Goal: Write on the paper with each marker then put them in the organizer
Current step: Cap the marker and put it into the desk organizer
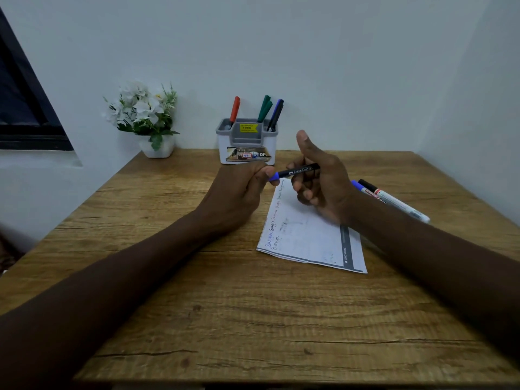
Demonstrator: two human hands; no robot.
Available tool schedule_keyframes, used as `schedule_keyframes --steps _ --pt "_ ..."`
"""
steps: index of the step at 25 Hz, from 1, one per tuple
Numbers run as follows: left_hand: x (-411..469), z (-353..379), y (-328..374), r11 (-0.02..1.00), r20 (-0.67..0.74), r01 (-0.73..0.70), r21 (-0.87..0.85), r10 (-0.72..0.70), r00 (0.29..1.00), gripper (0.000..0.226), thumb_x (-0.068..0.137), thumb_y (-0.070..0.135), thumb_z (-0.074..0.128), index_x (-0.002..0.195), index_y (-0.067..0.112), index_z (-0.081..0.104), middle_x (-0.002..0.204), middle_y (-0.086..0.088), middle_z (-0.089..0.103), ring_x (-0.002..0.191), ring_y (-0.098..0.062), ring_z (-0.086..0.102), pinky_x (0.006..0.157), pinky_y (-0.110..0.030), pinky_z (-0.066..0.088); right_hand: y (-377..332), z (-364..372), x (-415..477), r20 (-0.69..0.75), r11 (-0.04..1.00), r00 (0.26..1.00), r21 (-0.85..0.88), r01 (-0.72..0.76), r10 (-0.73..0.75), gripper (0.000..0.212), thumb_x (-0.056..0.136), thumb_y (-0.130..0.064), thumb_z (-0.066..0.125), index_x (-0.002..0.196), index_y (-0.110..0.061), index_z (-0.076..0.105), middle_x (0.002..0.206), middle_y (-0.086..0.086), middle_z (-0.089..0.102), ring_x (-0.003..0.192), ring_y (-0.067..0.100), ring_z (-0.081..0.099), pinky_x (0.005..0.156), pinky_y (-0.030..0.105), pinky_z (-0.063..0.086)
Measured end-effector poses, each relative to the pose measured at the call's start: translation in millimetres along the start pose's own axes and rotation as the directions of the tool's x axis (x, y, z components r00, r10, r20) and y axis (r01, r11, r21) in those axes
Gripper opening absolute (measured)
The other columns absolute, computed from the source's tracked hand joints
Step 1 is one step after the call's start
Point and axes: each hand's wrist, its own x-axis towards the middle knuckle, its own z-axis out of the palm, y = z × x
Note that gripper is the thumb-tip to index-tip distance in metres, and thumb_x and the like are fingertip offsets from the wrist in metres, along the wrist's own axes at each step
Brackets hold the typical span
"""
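Above the table my right hand (318, 175) grips the black barrel of a blue-capped marker (298, 172), thumb raised. My left hand (239, 190) pinches its blue cap end. Below them lies the white paper (309, 235) with several handwritten words along its left edge. The grey and white organizer (247, 144) stands at the back by the wall, holding a red marker (235, 108), two green markers (265, 108) and a blue marker (277, 114). Two more markers, a blue-capped one (356, 185) and a white one with a black cap (394, 202), lie on the table right of my right hand.
A white pot of artificial white flowers (146, 119) stands at the back left of the wooden table (253, 319). Walls close in behind and to the right. A dark window frame (25, 108) is on the left.
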Motion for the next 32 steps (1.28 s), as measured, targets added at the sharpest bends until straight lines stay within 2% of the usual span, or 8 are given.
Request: schedule_keyframes --steps 3,7,12,16,19,22,27,32 --pt "-1 0 9 0.997 0.012 -0.050 -0.053 0.051 0.999 0.037 0.109 0.029 0.043 0.077 0.043 0.055 0.062 0.012 0.054 0.060 -0.001 0.054 0.056 -0.011 0.033 2 7 -4 0.095 0.998 0.994 -0.042 0.054 -0.050 0.056 0.095 -0.064 0.056 0.073 -0.014 0.066 0.063 0.014 0.059 0.036 0.015 0.045 0.039 0.019 0.035" --pt "0 -4 -1 0.994 0.110 -0.109 -0.016 0.110 0.988 0.029 0.107 0.027 0.048 0.081 0.031 0.061 0.065 0.013 0.057 0.062 -0.001 0.056 0.057 -0.010 0.033 -6 6 -7 0.079 0.896 0.995 -0.436 0.089 -0.060 0.063 0.105 -0.051 0.047 0.071 -0.003 0.068 0.054 0.010 0.062 0.033 0.015 0.050 0.034 0.020 0.036" --pt "7 -13 -6 0.992 0.323 -0.121 -0.043 0.128 0.938 0.031 0.108 0.026 0.040 0.084 0.026 0.060 0.069 0.013 0.055 0.067 -0.002 0.055 0.061 -0.011 0.037 -11 1 -11 0.284 0.935 0.954 -0.353 0.016 0.091 0.055 0.110 -0.031 0.045 0.087 0.015 0.066 0.060 0.016 0.067 0.040 0.022 0.062 0.039 0.027 0.052" --pt "9 -38 -17 0.991 0.494 0.109 -0.073 -0.059 0.867 0.041 0.110 0.031 0.034 0.077 0.023 0.057 0.069 0.006 0.054 0.057 0.001 0.050 0.063 -0.024 0.041 -13 -22 -13 0.305 0.979 0.950 -0.202 -0.004 0.067 0.039 0.102 -0.023 0.056 0.096 0.013 0.069 0.075 0.021 0.074 0.056 0.025 0.073 0.053 0.031 0.062" --pt "8 -41 -15 0.914 0.435 0.330 -0.235 -0.204 0.877 0.048 0.104 0.047 0.045 0.069 0.015 0.054 0.069 -0.004 0.053 0.057 -0.010 0.049 0.062 -0.030 0.044 -12 -31 -20 0.286 0.959 0.954 -0.283 -0.001 0.085 0.036 0.090 -0.027 0.069 0.103 0.006 0.074 0.087 0.023 0.077 0.069 0.026 0.076 0.062 0.030 0.064" --pt "5 -31 -17 0.962 0.532 0.219 -0.164 -0.100 0.841 0.049 0.077 0.060 0.070 0.084 0.012 0.063 0.084 -0.008 0.065 0.077 -0.024 0.061 0.073 -0.038 0.052 -4 -27 -26 0.390 0.939 0.905 -0.343 -0.026 0.168 0.030 0.087 -0.012 0.075 0.111 0.007 0.074 0.097 0.024 0.077 0.083 0.028 0.077 0.076 0.035 0.066" --pt "3 -25 -20 0.969 0.586 0.173 -0.174 -0.040 0.809 0.025 0.075 0.032 0.088 0.090 0.027 0.070 0.098 -0.003 0.070 0.090 -0.018 0.066 0.080 -0.035 0.056 5 -14 -30 0.302 0.888 0.953 -0.437 0.143 -0.005 0.012 0.087 0.007 0.071 0.092 0.017 0.070 0.071 0.020 0.073 0.046 0.016 0.065 0.048 0.024 0.056" --pt "6 -23 -25 0.971 0.600 0.179 -0.161 -0.048 0.798 0.028 0.076 0.027 0.088 0.096 0.016 0.072 0.091 0.003 0.068 0.082 -0.006 0.064 0.070 -0.013 0.048 10 -9 -34 0.328 0.830 0.939 -0.491 0.264 -0.105 0.004 0.089 0.004 0.071 0.086 0.006 0.073 0.068 0.014 0.074 0.045 0.019 0.065 0.046 0.028 0.056"
